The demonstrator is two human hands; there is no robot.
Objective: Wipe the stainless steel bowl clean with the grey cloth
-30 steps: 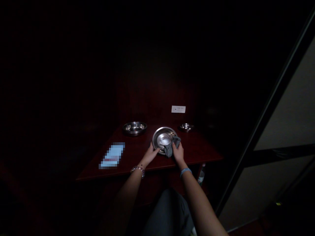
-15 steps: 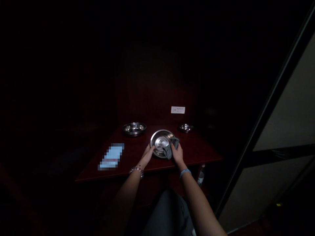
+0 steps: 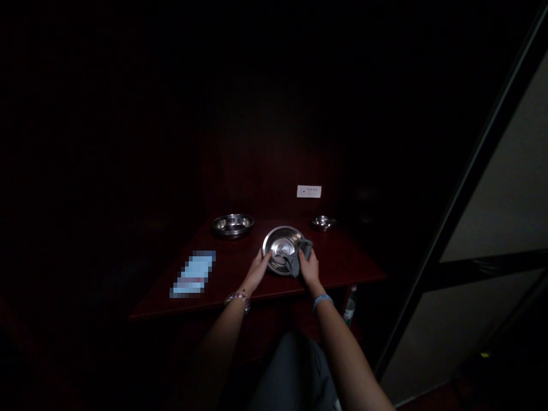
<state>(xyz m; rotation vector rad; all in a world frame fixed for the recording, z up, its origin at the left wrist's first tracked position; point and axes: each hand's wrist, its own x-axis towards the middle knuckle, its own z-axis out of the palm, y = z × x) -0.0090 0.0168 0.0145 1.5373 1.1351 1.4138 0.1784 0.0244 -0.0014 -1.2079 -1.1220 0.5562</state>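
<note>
Between my two hands is a shiny round metal bowl point(image 3: 282, 246), tilted toward me above the front part of the dark red table. My left hand point(image 3: 258, 270) grips its left rim, thumb on the inner side. On the right side, my right hand point(image 3: 310, 268) is closed on a grey cloth point(image 3: 293, 265), which lies over the bowl's right rim and part of its inside. The fingers under the bowl are hidden.
On the dark red table point(image 3: 240, 268) stand a wide metal bowl point(image 3: 232, 225) at the back left and a smaller metal bowl point(image 3: 323, 222) at the back right. A blurred light-blue flat thing point(image 3: 194, 275) lies at left. A white socket panel point(image 3: 309, 191) and a bottle point(image 3: 350, 306) are visible.
The bowl and both hands have shifted very slightly to the right. Both grips look the same, and the cloth stays at the bowl's right side.
</note>
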